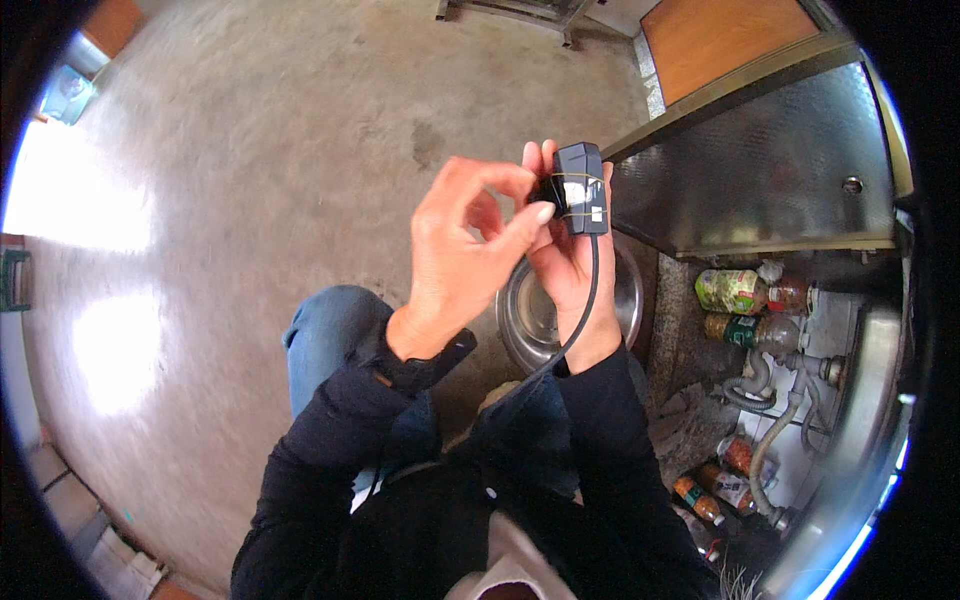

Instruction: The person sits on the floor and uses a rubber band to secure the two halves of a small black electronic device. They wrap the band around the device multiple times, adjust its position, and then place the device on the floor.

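A small black box-shaped device [583, 158], with thin yellowish bands around it and a black cable [594, 290] from its lower end, is held up in front of me. My right hand [585, 285] grips it from behind and below, its palm and fingers partly hidden by it. Thumb and index finger of my left hand [450, 245] are pinched on a dark part at the device's left side; the exact shape of that part is hard to make out. The cable runs down over my right wrist toward my lap.
Below my hands a round metal basin [517, 318] stands on the floor. To the right is a dark cabinet door [750, 160], swung open. Inside the cabinet lie several bottles [728, 290] and grey drain pipes [785, 425]. A metal-legged stand [510, 12] is at the far edge.
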Motion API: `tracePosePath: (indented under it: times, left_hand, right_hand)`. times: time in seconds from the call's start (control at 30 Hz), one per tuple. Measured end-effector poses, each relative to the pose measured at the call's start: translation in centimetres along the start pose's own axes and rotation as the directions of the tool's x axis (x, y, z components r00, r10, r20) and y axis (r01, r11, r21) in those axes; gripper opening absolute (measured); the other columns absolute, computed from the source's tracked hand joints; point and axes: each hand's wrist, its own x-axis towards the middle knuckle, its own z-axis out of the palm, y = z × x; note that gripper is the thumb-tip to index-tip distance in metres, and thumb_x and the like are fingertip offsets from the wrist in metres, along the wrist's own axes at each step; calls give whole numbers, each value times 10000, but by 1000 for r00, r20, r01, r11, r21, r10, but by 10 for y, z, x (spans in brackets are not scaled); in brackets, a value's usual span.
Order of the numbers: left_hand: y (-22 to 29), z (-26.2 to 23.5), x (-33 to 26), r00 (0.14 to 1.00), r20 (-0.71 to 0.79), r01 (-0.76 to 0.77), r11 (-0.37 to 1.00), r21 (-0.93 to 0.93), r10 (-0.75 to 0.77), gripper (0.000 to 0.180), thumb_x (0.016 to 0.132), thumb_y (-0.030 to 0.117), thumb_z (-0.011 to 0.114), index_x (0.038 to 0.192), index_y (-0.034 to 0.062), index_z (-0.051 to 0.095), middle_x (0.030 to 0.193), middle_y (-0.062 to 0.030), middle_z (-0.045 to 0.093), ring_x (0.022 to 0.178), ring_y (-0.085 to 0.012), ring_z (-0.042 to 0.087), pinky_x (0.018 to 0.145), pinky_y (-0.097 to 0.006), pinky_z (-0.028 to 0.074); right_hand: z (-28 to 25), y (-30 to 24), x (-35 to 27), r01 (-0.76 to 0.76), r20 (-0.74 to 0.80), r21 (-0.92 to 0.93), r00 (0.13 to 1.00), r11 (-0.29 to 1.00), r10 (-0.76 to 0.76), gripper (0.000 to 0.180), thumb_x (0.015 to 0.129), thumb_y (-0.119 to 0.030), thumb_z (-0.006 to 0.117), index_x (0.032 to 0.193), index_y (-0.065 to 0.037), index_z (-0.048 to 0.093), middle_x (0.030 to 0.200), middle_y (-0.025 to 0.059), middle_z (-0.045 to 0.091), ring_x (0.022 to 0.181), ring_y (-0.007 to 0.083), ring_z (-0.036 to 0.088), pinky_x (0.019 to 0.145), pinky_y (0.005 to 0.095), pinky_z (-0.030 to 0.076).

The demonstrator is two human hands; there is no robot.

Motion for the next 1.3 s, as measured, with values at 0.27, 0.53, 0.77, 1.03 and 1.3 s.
tracePosePath:
  times: [0.27, 0.53, 0.77, 1.03, 1.3]
  left_hand:
    - [-5, -6, 5, 990, 143, -12, 1000, -17, 14, 419, 791, 77, 770, 1180, 55, 618, 1034, -62, 631, 779, -127, 603, 711, -280, 501]
    - [-5, -30, 13, 782, 547, 473, 856, -210, -298, 410, 833, 67, 755, 1209, 3, 603, 1010, -11, 625, 897, -91, 559, 781, -253, 472]
    - [-16, -26, 5, 797, 561, 553, 646, -526, -226, 364, 970, 148, 601, 1304, 21, 533, 1198, -65, 620, 1090, -172, 585, 964, -341, 464]
    - [-28, -33, 4, 684, 709, 726, 258, -638, -173, 424, 975, 224, 583, 1325, 7, 484, 1236, -155, 591, 1074, -279, 616, 890, -378, 531]
    - [-21, -21, 0, 465, 813, 845, -100, -526, -351, 283, 1024, 129, 445, 1276, 0, 463, 1042, -109, 577, 830, -150, 551, 645, -196, 516]
  right_hand:
    - [12, 4, -6, 2, 116, -160, 993, 987, 17, 589, 1036, -494, 299, 1396, -55, 459, 1438, 138, 479, 1316, 276, 445, 1116, 450, 353]
    - [29, -3, -12, 195, 189, -596, 977, 779, -100, 735, 1020, -567, 231, 1444, 16, 374, 1495, 220, 385, 1414, 313, 339, 1164, 424, 273]
    - [37, -13, -28, 228, 259, -669, 964, 707, -66, 613, 1062, -406, 267, 1417, 78, 393, 1460, 227, 430, 1396, 291, 377, 1141, 373, 320]
    - [38, -18, -36, 439, 450, -758, 887, 481, -101, 460, 1030, -278, 454, 1389, 7, 494, 1077, 60, 597, 1002, 123, 532, 904, 272, 415]
    - [15, -18, -19, 352, 207, -864, 900, 361, -383, 427, 899, -384, 698, 951, 40, 707, 759, 59, 669, 616, 69, 590, 522, 191, 424]
